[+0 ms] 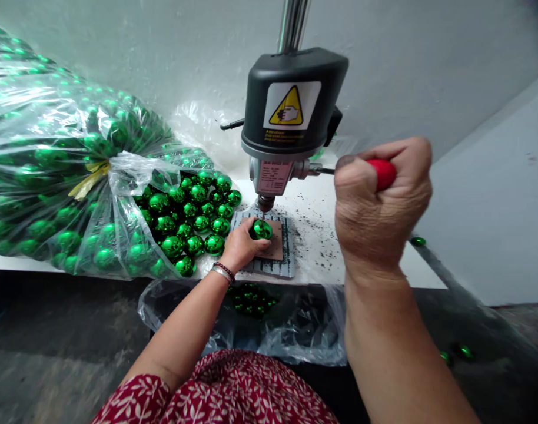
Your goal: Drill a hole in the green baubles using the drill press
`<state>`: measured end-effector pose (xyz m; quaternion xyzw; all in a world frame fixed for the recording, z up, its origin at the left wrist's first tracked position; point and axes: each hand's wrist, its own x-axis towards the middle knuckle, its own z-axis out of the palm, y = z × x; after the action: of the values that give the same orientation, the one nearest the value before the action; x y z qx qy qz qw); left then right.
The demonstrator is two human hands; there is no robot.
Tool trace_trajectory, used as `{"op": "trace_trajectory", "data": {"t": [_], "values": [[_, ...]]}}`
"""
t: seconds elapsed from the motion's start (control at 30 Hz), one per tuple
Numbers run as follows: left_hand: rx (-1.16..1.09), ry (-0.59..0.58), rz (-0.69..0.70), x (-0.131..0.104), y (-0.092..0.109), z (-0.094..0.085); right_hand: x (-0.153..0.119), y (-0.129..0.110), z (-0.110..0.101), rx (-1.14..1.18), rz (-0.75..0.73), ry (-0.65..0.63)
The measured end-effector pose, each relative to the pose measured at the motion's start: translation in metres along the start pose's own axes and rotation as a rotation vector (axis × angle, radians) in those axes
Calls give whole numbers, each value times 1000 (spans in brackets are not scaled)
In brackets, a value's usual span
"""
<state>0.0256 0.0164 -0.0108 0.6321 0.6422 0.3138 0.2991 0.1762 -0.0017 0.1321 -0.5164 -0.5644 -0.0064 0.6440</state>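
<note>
Under the bit of a dark drill press (273, 176), my left hand (242, 242) pinches a shiny green ball (262, 229) between thumb and fingers. The ball rests over a brown square board (275, 250) on the grey metal base plate (287, 268). The bit comes down to the top of the ball; whether it has entered cannot be made out. My right hand (381, 206) is wrapped round the red knob (384, 174) of the press lever, at the right of the drill head.
A big clear bag (52, 176) of green balls fills the left, with loose balls (198, 224) beside it. Dark shavings dot the white table (319, 259). A plastic-lined container (304, 347) with balls stands below the front edge. Several balls lie at the right.
</note>
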Motion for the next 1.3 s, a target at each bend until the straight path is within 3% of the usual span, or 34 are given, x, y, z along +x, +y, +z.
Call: {"op": "trace_trajectory", "data": {"t": [0.33, 0.83, 1.1, 1.2, 1.3], "values": [[-12, -2, -18, -2, 2, -1, -15, 8, -1, -44, -58, 30], [-27, 7, -18, -4, 3, -1, -33, 12, 7, -7, 10, 148], [-38, 21, 4, -5, 0, 0, -53, 25, 8, -24, 40, 132], [-50, 9, 3, -5, 1, 0, -37, 18, 7, -25, 51, 120], [-92, 14, 10, -9, 4, -2, -1, 2, 7, -48, 80, 57]]}}
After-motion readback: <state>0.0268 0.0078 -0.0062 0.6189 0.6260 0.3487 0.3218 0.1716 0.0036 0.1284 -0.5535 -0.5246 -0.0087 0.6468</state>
